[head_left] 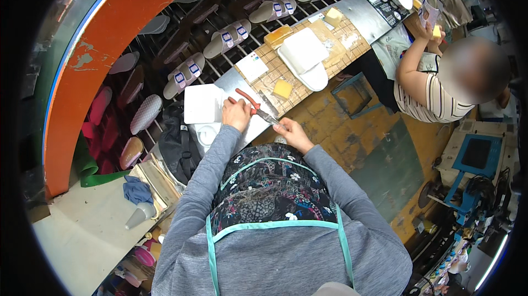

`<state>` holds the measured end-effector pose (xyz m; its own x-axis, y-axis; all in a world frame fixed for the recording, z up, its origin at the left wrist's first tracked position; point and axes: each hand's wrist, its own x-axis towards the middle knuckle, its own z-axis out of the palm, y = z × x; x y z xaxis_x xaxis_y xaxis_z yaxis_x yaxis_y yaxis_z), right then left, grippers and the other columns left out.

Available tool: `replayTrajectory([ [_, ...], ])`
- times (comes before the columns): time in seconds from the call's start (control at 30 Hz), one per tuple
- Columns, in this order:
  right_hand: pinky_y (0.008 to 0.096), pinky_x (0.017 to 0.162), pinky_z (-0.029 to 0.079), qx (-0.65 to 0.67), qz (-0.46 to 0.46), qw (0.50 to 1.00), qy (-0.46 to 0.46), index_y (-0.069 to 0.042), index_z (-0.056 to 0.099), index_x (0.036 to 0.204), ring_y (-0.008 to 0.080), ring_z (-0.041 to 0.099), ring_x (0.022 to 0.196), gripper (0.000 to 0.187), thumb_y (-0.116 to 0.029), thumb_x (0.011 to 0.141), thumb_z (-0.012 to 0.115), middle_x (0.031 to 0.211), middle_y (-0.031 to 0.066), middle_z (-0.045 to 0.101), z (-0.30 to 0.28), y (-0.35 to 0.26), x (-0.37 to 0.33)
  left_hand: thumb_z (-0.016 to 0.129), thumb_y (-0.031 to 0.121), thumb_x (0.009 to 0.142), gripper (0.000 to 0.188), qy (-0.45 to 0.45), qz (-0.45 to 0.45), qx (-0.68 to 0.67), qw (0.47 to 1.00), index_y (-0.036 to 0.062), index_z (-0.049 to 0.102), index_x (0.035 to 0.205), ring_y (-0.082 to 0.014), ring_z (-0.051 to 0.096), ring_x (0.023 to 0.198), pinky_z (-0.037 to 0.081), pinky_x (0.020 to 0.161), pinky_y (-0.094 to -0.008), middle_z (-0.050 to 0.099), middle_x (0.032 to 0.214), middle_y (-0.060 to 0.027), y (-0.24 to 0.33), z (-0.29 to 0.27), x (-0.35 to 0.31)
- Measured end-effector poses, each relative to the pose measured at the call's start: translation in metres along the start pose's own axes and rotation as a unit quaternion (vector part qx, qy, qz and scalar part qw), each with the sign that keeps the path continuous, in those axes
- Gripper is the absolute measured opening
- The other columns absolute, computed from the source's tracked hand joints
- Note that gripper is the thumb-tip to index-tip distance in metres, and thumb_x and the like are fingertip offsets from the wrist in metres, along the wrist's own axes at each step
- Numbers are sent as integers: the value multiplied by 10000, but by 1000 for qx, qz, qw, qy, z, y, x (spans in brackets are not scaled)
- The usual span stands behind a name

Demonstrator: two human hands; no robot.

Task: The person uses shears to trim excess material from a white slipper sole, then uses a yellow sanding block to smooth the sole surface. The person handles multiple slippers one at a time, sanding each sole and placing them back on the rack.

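Close below me, my left hand point(236, 113) grips red-handled scissors point(254, 107) on the tabletop point(250, 131) while my right hand point(292, 133) pinches their blade tip, so I should keep fingers clear of the edge.

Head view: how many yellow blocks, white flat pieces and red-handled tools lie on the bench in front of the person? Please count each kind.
Yellow blocks: 3
White flat pieces or stacks: 3
Red-handled tool, at the left hand: 1
Total: 7
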<state>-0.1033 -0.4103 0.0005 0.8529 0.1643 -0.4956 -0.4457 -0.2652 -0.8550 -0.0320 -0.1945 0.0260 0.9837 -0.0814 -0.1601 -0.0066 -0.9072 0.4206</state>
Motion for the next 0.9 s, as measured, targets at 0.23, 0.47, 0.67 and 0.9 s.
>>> replayTrajectory([
  [0.23, 234, 495, 263, 210, 70, 975, -22, -91, 560, 819, 40, 347, 529, 252, -283, 972, 614, 609, -69, 446, -40, -31, -43, 592, 524, 887, 430, -61, 200, 53, 977, 108, 675, 955, -332, 546, 982, 432, 775, -465, 614, 1043, -158, 11, -24, -47],
  [0.47, 295, 544, 400, -142, -136, 978, -66, -26, 603, 915, 154, 502, 556, 165, -184, 961, 599, 619, 47, 525, -95, -115, -95, 541, 393, 987, 399, -173, 215, -51, 960, 38, 620, 823, -273, 684, 742, 510, 637, -397, 693, 752, -113, 27, -95, -61],
  [0.67, 369, 663, 434, -463, -442, 768, 15, -67, 626, 892, 249, 572, 712, 153, -135, 795, 723, 700, 96, 572, -112, -169, -101, 478, 505, 1006, 501, -427, 22, -378, 821, 44, 670, 1024, -65, 556, 627, 459, 585, -236, 683, 762, -1, 34, -140, -60],
  [0.9, 338, 636, 510, -415, -360, 836, -2, -23, 667, 844, 204, 646, 688, 101, -117, 872, 646, 779, 117, 670, -172, -243, -136, 562, 445, 956, 383, -85, 208, -8, 974, 113, 738, 881, -299, 610, 506, 465, 507, -404, 560, 519, -120, 22, -214, -111],
])
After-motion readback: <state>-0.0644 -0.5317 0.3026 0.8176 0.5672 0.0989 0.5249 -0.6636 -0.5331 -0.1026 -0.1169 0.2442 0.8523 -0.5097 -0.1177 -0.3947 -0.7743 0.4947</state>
